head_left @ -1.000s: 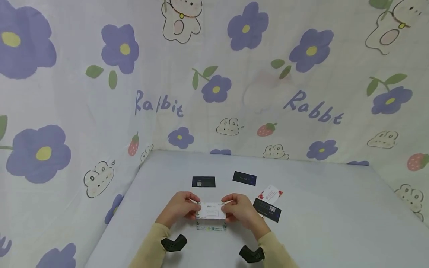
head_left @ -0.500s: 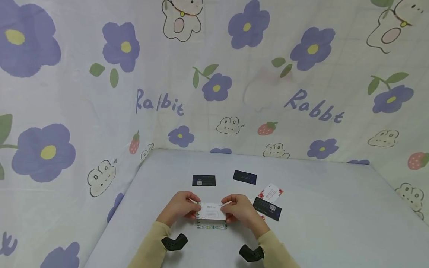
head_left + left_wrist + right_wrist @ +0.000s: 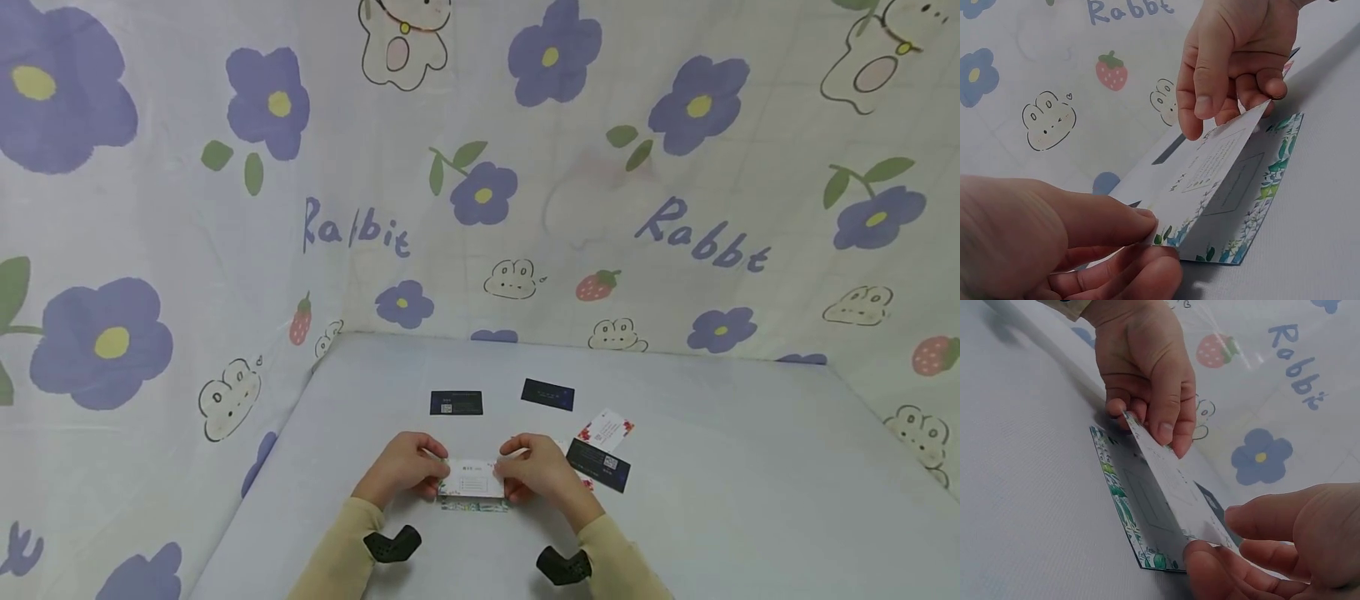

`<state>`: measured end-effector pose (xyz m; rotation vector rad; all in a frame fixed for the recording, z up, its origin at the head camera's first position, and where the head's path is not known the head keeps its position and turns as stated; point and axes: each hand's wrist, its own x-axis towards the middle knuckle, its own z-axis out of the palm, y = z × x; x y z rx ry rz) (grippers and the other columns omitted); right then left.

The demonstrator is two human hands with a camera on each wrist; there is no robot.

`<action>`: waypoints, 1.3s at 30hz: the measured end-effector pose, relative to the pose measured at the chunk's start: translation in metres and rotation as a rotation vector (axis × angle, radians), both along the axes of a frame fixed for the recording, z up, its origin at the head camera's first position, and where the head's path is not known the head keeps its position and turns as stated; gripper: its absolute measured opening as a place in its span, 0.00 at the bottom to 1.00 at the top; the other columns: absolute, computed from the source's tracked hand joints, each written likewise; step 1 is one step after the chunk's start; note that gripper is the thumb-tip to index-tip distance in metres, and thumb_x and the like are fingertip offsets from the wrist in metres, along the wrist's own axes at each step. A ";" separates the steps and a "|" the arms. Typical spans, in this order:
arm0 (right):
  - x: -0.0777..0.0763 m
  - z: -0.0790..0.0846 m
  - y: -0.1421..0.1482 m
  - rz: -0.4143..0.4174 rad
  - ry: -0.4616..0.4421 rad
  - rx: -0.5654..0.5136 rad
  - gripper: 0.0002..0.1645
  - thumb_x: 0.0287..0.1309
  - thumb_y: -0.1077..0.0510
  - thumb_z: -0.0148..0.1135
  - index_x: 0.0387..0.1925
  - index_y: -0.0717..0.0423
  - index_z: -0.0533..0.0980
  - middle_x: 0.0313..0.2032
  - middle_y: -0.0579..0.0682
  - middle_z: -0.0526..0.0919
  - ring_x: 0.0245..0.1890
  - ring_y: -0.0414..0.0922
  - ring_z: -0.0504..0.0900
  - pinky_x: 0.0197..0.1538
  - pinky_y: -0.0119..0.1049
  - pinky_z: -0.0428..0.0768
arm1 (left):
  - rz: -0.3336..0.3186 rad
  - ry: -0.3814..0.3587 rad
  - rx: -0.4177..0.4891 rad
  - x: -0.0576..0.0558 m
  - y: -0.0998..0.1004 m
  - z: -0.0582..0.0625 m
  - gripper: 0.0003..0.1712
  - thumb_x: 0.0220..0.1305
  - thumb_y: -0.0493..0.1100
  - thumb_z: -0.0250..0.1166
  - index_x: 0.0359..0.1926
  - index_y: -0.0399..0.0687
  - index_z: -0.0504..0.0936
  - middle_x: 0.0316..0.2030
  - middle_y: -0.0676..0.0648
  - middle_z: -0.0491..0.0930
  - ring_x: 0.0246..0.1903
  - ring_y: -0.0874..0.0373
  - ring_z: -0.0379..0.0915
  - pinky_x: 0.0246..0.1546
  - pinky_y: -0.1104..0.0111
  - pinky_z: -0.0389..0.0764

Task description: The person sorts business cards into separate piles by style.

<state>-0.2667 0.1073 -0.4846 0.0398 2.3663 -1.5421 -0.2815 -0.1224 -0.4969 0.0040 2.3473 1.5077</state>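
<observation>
Thumb and fingers of the left hand point(image 3: 405, 465) pinch the left end of a white card point(image 3: 471, 481), the thumb on its printed face and the other fingers curled underneath. At the card's opposite end is the right hand point(image 3: 542, 475), its fingers bent below the edge and its thumb just above, nearly closed about the card; whether that thumb presses on it is hard to tell. The white card is tilted between the two hands, sprigs of leaves and flowers printed at its corners. Beneath it sits a lower card point(image 3: 1260, 194) with a leafy border — a gap shows between the two along the side nearest the person, while their far edges are hidden.

Beyond the white card, slightly to its left, a black card with a square code point(image 3: 456, 403) lies on the pale table point(image 3: 750, 483); a second black card point(image 3: 547, 395) lies beyond it to the right. Right of the white card, past the right hand, a third black card point(image 3: 597, 466) slants beside a red-flowered card point(image 3: 606, 429) and overlaps it slightly. On the person's side of the white card, tan sleeves point(image 3: 337, 550) cover both forearms — each wrist bears a black device point(image 3: 392, 544). Well behind the white card hangs a cloth with purple flowers point(image 3: 555, 54).
</observation>
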 end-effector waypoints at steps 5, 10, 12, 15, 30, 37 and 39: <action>0.001 0.000 0.000 -0.007 -0.014 0.017 0.18 0.61 0.59 0.68 0.51 0.61 0.77 0.29 0.53 0.82 0.18 0.41 0.80 0.24 0.31 0.82 | -0.005 -0.011 -0.011 0.003 0.002 0.002 0.10 0.59 0.32 0.69 0.42 0.37 0.81 0.24 0.48 0.81 0.16 0.63 0.74 0.21 0.74 0.81; 0.000 -0.001 0.000 -0.022 -0.026 0.023 0.17 0.64 0.57 0.67 0.51 0.61 0.76 0.30 0.54 0.83 0.18 0.41 0.80 0.24 0.32 0.83 | -0.009 0.001 -0.045 0.006 0.005 0.004 0.10 0.59 0.33 0.70 0.41 0.38 0.81 0.24 0.48 0.81 0.16 0.63 0.74 0.21 0.73 0.81; 0.001 -0.001 0.001 -0.026 -0.025 0.023 0.17 0.65 0.56 0.66 0.51 0.60 0.76 0.31 0.54 0.84 0.18 0.41 0.80 0.24 0.32 0.83 | -0.009 0.008 -0.057 0.007 0.006 0.005 0.10 0.59 0.32 0.70 0.41 0.39 0.81 0.23 0.48 0.80 0.16 0.63 0.74 0.20 0.74 0.81; 0.001 -0.001 0.001 -0.031 -0.024 0.013 0.17 0.66 0.55 0.65 0.51 0.60 0.76 0.31 0.54 0.85 0.17 0.41 0.80 0.24 0.33 0.83 | -0.011 0.022 -0.080 0.009 0.007 0.007 0.09 0.58 0.32 0.70 0.40 0.39 0.81 0.22 0.49 0.80 0.15 0.64 0.73 0.20 0.74 0.80; 0.001 0.002 0.002 -0.044 -0.006 0.039 0.17 0.67 0.53 0.63 0.51 0.60 0.76 0.31 0.55 0.83 0.18 0.42 0.82 0.24 0.34 0.84 | 0.007 0.083 -0.163 0.011 0.014 0.005 0.10 0.54 0.32 0.72 0.37 0.40 0.80 0.21 0.47 0.80 0.16 0.62 0.74 0.19 0.74 0.80; 0.000 0.002 0.003 -0.057 -0.011 0.032 0.18 0.68 0.53 0.63 0.52 0.60 0.76 0.30 0.54 0.83 0.20 0.42 0.83 0.26 0.34 0.85 | 0.006 0.088 -0.147 0.013 0.014 0.005 0.11 0.53 0.31 0.71 0.37 0.39 0.79 0.19 0.48 0.79 0.16 0.62 0.74 0.18 0.74 0.80; 0.000 0.001 0.003 -0.055 -0.013 0.030 0.18 0.68 0.53 0.63 0.53 0.60 0.76 0.30 0.54 0.83 0.20 0.42 0.84 0.26 0.34 0.85 | 0.003 0.096 -0.151 0.013 0.014 0.005 0.11 0.53 0.30 0.71 0.37 0.39 0.79 0.19 0.48 0.79 0.16 0.62 0.74 0.18 0.74 0.80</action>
